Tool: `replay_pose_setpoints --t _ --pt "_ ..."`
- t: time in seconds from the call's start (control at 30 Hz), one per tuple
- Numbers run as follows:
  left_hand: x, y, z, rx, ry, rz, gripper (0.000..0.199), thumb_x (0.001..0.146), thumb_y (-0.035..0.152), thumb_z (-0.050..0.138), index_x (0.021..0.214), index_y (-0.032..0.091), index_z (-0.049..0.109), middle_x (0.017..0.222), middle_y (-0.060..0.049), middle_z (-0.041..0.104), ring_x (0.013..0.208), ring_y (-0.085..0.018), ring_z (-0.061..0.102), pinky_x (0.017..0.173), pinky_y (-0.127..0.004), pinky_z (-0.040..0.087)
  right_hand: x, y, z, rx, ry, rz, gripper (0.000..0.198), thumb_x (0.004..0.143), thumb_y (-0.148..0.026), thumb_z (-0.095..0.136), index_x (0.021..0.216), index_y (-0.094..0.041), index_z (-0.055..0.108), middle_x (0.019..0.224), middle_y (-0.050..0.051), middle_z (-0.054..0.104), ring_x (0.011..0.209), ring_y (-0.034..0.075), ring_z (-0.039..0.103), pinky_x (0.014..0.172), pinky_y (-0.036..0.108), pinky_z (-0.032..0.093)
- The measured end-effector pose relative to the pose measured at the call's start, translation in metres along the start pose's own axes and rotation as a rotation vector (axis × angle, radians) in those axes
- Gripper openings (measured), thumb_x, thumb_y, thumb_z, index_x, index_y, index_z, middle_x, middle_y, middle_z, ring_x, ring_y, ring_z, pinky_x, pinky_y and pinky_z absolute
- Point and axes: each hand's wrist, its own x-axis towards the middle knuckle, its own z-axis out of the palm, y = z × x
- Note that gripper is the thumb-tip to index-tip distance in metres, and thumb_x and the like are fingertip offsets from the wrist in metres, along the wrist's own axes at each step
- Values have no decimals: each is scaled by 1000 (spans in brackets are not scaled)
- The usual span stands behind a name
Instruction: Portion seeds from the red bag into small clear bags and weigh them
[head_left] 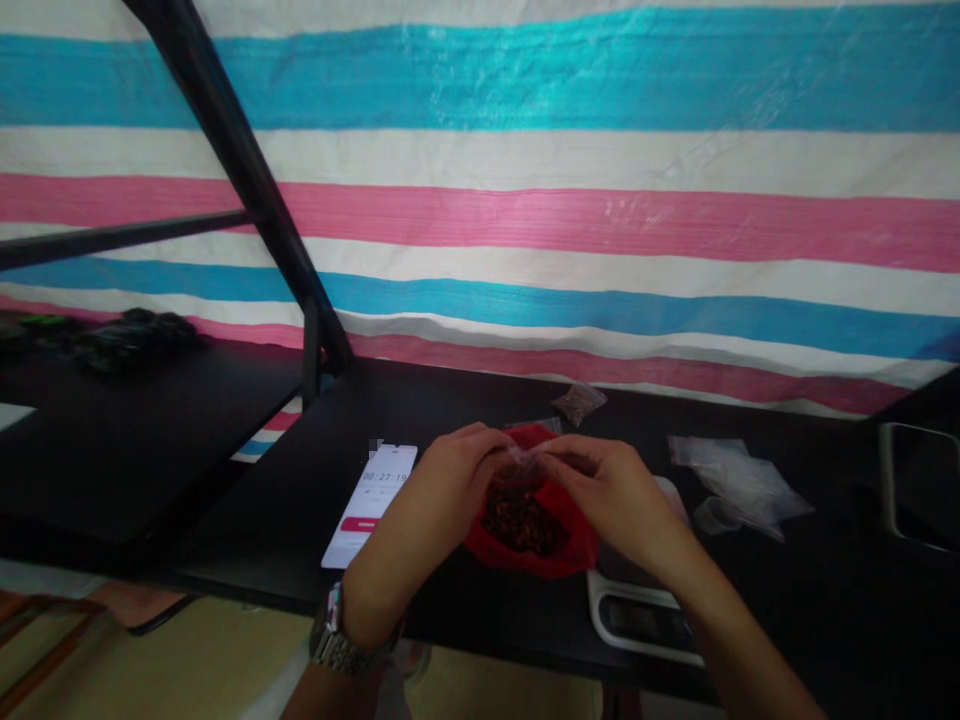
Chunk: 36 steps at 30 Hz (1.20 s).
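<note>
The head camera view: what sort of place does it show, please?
Probably a makeshift work booth, though I cannot be sure: a striped sheet hangs behind a black table, and a white digital scale lies on it.

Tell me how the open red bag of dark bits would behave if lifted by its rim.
The red bag is probably floppy, judging by its uneven, crumpled rim. The dark bits heaped inside would likely make it sag. Since its mouth gapes, tilting could spill some.
</note>
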Motion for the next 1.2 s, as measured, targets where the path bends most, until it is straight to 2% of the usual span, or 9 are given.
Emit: replay_pose_setpoints --t 0.1,0.23,0.5,0.73,0.93,1.1,1.2 --pt "0 2 0 22 12 3 29 102 20 52 98 25 81 102 -3 80 94 -21 74 89 -32 53 2 -2 3 -19 24 -13 20 91 -29 65 92 -24 85 93 4 85 87 24 79 81 34 60" --pt "1 4 -6 28 89 -44 24 96 21 58 96 24 82 102 -5 82 96 -23 75 90 -34 55 3 -3 2 27 28 -11 21 92 -30 66 98 -23 84 96 4 85 89 23 79 80 32 61" --pt "-3 1 -11 26 150 -53 25 97 29 58 92 25 82 91 -2 82 82 -21 74 79 -31 55 2 -2 0 69 45 -5 18 91 -30 68 99 -23 82 98 5 84 88 22 79 79 31 62" --pt "-2 -2 -11 -27 75 -55 24 97 25 60 102 27 83 101 0 84 92 -21 76 86 -29 56 3 -4 4 41 29 1 19 86 -18 68 97 -23 82 96 3 84 88 21 79 85 32 61" --pt "-1 5 -10 2 136 -45 22 95 25 61 98 25 82 96 -2 84 89 -23 77 87 -33 58 3 -3 4 73 44 -20 18 87 -22 68 99 -24 82 98 4 84 90 21 79 85 33 62" --pt "-2 9 -5 -16 137 -4 21 97 25 60 99 25 81 99 -2 84 91 -22 77 87 -30 58 3 -2 4 71 47 -12 17 87 -22 68 96 -24 82 97 4 85 90 22 80 83 33 63" --pt "0 7 -3 8 76 -35 19 97 25 62 98 26 80 98 -1 83 90 -22 77 85 -30 57 4 2 6 116 55 -4 16 88 -24 68 98 -23 81 101 5 84 91 21 79 84 33 62"
